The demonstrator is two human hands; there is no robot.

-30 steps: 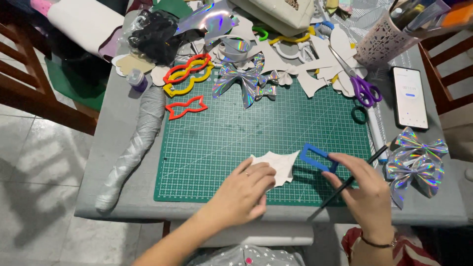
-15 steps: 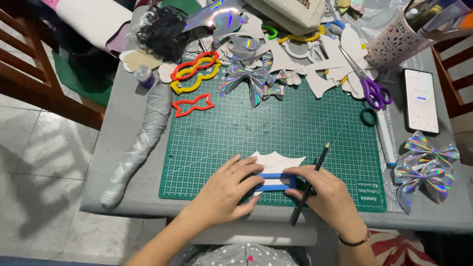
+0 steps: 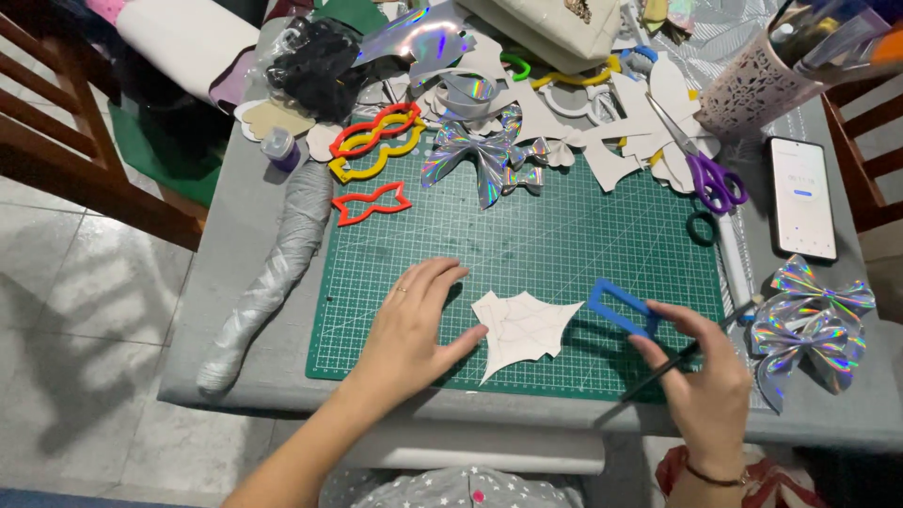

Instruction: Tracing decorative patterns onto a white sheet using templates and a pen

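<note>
Craft table seen from above, green cutting mat (image 3: 527, 235) filling the middle. Left hand (image 3: 414, 325) flat on the mat, fingers spread and relaxed, thumb tip touching the left edge of a white bow-shaped cutout (image 3: 522, 329) with faint pencil lines traced across it. Right hand (image 3: 705, 381) lifted to the right of the cutout, thumb and forefinger pinched on one end of a blue rectangular template frame (image 3: 621, 306), a dark pencil (image 3: 673, 362) tucked slantwise in the same grip.

Half a second earlier: blue frame lying across the white cutout, both hands pressed down on it, pencil at its edge. Now: frame raised and swung clear to the right, no longer touching the cutout; white shape fully uncovered, traced lines showing. Likely meaning: tracing of that rectangle finished, template coming away, marked shape left ready on the mat.

Around the work: red bow-shaped template (image 3: 372, 202) on the mat's upper left, red and yellow templates (image 3: 376, 141) overlapping above it, holographic silver bow (image 3: 484, 160) at the mat's top edge, purple-handled scissors (image 3: 710, 179) to the upper right, phone (image 3: 802, 198) lying face up beyond the mat's right edge, two more holographic bows (image 3: 814, 325) just beside the right hand, rolled grey bundle (image 3: 273, 273) along the mat's left side.
</note>
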